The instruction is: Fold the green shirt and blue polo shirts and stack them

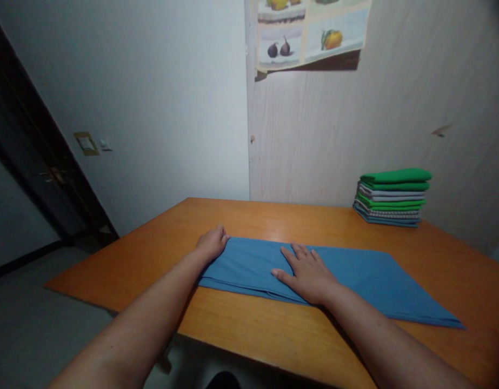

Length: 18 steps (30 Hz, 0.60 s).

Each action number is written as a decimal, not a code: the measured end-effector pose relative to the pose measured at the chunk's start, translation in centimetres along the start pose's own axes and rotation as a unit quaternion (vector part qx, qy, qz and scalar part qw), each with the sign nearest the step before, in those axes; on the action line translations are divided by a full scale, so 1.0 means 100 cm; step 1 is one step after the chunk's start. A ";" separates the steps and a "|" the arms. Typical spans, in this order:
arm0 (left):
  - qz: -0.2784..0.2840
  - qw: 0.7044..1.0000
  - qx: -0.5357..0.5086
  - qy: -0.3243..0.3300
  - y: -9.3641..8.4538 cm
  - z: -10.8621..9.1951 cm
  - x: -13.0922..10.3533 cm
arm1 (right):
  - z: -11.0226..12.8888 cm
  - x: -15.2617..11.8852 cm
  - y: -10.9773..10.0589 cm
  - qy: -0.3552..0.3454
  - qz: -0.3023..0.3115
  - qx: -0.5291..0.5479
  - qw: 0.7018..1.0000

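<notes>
A blue cloth [354, 275], folded into a long strip, lies across the wooden table in front of me. My left hand [212, 242] is closed at the cloth's far left corner, its fingers curled round the edge there. Flat on the middle of the cloth rests my right hand [308, 273], palm down with the fingers spread. The folded layers show along the near edge, with a small gap between them left of my right hand. To the right, the strip ends in a slanted edge with a pointed near corner.
A stack of folded cloths [393, 197] in green, grey, checked and blue stands at the table's back right. The wooden table [249, 329] meets the wall behind. A fruit poster [314, 32] hangs above, and a dark door [50, 146] is at left.
</notes>
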<state>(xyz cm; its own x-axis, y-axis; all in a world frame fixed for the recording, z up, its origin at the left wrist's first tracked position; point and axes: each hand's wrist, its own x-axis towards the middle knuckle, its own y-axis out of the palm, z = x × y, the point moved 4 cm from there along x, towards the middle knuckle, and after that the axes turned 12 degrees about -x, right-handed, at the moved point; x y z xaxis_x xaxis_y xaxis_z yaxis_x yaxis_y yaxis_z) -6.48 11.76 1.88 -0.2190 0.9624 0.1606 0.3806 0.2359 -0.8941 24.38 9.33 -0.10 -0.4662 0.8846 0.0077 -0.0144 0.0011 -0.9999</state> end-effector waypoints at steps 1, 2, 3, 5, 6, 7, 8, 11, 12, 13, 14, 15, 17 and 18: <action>-0.003 1.000 0.008 0.000 -0.002 -0.001 -0.002 | 0.000 0.000 0.000 0.001 -0.001 -0.001 1.000; -0.006 1.000 0.016 -0.002 -0.004 -0.003 -0.003 | 0.000 0.000 0.000 0.001 -0.002 -0.002 1.000; -0.011 1.000 0.022 -0.007 -0.007 -0.005 -0.005 | 0.000 0.000 0.000 0.001 -0.003 -0.003 1.000; -0.039 0.998 0.040 -0.009 -0.013 -0.015 -0.010 | -0.001 0.000 0.001 -0.001 -0.004 -0.004 1.000; -0.059 0.997 0.051 -0.001 -0.015 -0.022 -0.013 | -0.001 0.001 0.001 -0.002 -0.004 -0.003 1.000; -0.078 0.995 0.059 0.015 -0.016 -0.031 -0.017 | -0.001 0.001 0.001 -0.004 -0.004 -0.003 1.000; -0.092 0.993 0.063 0.037 -0.016 -0.040 -0.023 | -0.001 0.001 0.001 -0.004 -0.005 -0.003 1.000; -0.065 0.991 0.044 0.111 -0.003 -0.066 -0.045 | -0.001 0.001 0.001 -0.001 -0.003 -0.003 1.000; -0.042 0.989 0.039 0.133 0.004 -0.072 -0.053 | 0.000 0.001 0.001 0.000 -0.001 -0.002 1.000; -0.014 0.988 0.038 0.151 0.010 -0.076 -0.061 | 0.000 0.001 0.000 0.000 0.000 -0.002 1.000; 0.017 0.985 0.039 0.164 0.017 -0.078 -0.068 | 0.000 0.001 0.000 0.001 0.001 -0.002 1.000; 0.047 0.983 0.041 0.172 0.022 -0.077 -0.074 | 0.000 0.001 0.000 0.000 0.002 -0.002 1.000; 0.095 0.979 0.045 0.172 0.029 -0.073 -0.082 | 0.000 0.000 -0.001 -0.002 0.005 -0.002 1.000; 0.108 0.979 0.046 0.169 0.030 -0.071 -0.084 | 0.000 0.000 -0.002 -0.003 0.006 -0.001 1.000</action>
<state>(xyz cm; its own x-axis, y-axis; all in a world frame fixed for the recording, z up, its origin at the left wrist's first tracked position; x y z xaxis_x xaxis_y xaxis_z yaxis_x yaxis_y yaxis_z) 2.84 5.38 0.84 0.1722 0.9819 0.0789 0.2991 0.0242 -0.9539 24.36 9.29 0.05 -0.4716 0.8818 -0.0036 -0.0067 -0.0076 -0.9999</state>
